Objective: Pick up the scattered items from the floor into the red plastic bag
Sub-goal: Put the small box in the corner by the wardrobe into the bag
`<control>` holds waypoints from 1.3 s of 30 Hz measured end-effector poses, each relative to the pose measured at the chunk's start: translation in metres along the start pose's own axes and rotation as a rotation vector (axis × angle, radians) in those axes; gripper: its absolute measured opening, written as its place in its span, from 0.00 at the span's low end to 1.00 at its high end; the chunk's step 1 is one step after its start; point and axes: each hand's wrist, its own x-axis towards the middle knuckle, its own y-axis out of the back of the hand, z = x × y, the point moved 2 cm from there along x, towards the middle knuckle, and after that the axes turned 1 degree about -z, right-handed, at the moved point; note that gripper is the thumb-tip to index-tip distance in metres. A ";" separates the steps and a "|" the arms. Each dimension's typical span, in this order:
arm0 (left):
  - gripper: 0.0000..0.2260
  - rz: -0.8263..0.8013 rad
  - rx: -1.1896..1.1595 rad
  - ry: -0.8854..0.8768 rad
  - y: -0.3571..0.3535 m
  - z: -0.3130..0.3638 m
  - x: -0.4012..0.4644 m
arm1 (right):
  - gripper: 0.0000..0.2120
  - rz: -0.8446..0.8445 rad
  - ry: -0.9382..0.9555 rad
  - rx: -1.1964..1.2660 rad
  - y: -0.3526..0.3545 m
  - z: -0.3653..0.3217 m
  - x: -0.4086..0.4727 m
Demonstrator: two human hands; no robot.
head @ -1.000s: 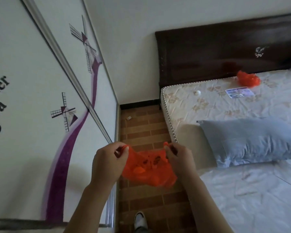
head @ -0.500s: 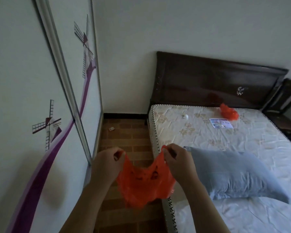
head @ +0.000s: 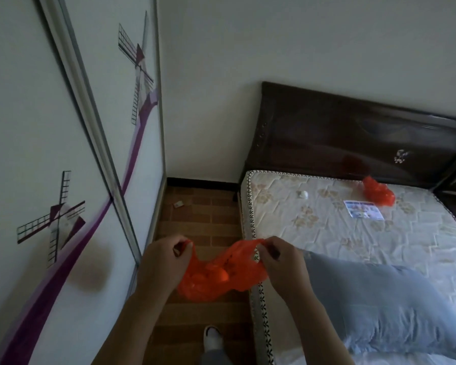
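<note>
On the brick-patterned floor strip point(head: 200, 222) beside the mattress, a small scrap of litter point(head: 178, 204) lies well ahead, slightly nearer the left hand point(head: 163, 262), while left and right hand point(head: 279, 259) pinch the thin red plastic bag point(head: 219, 275) open.

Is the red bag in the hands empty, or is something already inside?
Not empty: the red bag, held between left hand and right hand, sags around rounded lumps. What they are, cannot tell.
</note>
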 end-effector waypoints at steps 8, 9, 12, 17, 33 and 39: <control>0.05 -0.027 0.085 0.170 -0.045 -0.024 0.053 | 0.06 -0.181 0.035 -0.021 -0.059 0.047 0.117; 0.05 -0.038 0.094 0.184 -0.052 -0.027 0.061 | 0.07 -0.197 0.042 -0.035 -0.065 0.053 0.130; 0.07 -0.036 0.119 0.217 -0.074 -0.042 0.083 | 0.08 -0.240 0.062 -0.078 -0.084 0.070 0.164; 0.09 -0.047 0.139 0.270 -0.114 -0.085 0.099 | 0.05 -0.311 0.114 -0.104 -0.120 0.091 0.199; 0.08 -0.065 0.122 0.134 -0.238 -0.258 0.067 | 0.06 -0.001 0.476 -0.246 -0.312 0.204 0.192; 0.06 -0.007 0.146 0.081 -0.290 -0.337 0.053 | 0.07 -0.017 0.655 -0.279 -0.397 0.263 0.202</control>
